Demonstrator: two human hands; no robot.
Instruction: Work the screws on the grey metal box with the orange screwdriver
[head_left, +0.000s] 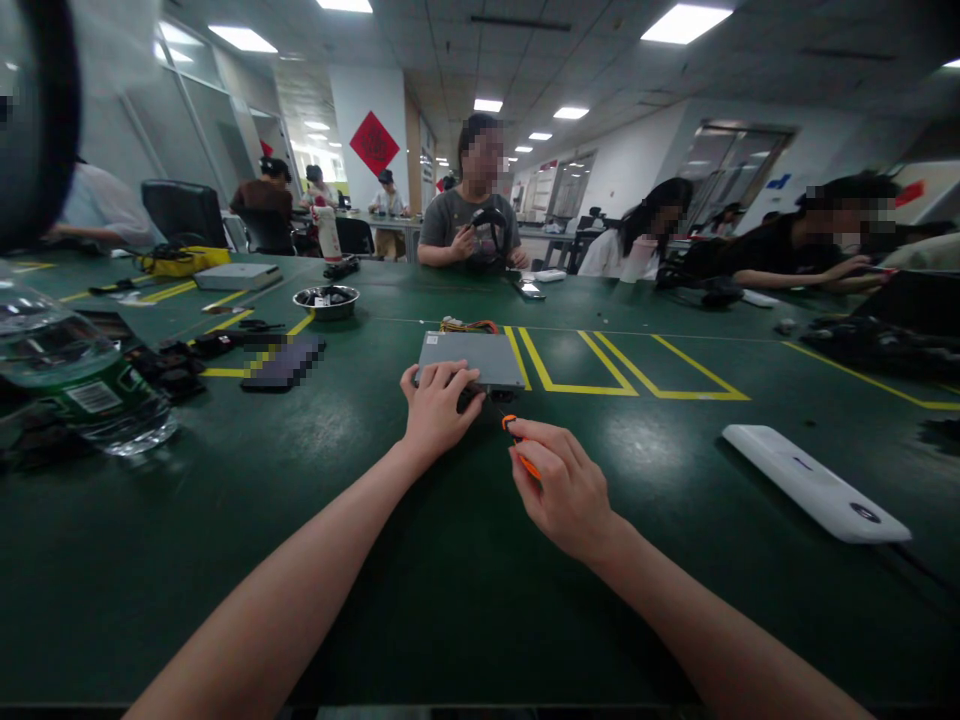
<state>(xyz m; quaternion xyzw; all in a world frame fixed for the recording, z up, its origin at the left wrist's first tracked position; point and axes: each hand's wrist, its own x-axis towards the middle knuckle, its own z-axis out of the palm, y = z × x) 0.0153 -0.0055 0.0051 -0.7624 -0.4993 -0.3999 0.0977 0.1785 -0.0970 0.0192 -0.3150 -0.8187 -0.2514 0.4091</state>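
A flat grey power supply unit (484, 357) lies on the green table, its bundle of coloured wires (469, 326) coming out at the far side. My left hand (442, 405) grips its near left edge, fingers over the top and thumb along the front face. In my right hand (559, 480) is an orange and black screwdriver (529, 461), held between thumb and fingers. The thin shaft points at the unit's near face, beside a black socket (502, 395). Whether the tip touches a screw I cannot tell.
Yellow tape (592, 388) marks rectangles right of the unit. A steel bowl (326, 301) of small parts and a dark phone (283, 363) are to the left. Beyond them stands a water bottle (82, 370). A white power bank (814, 480) lies right. A person (480, 200) sits opposite.
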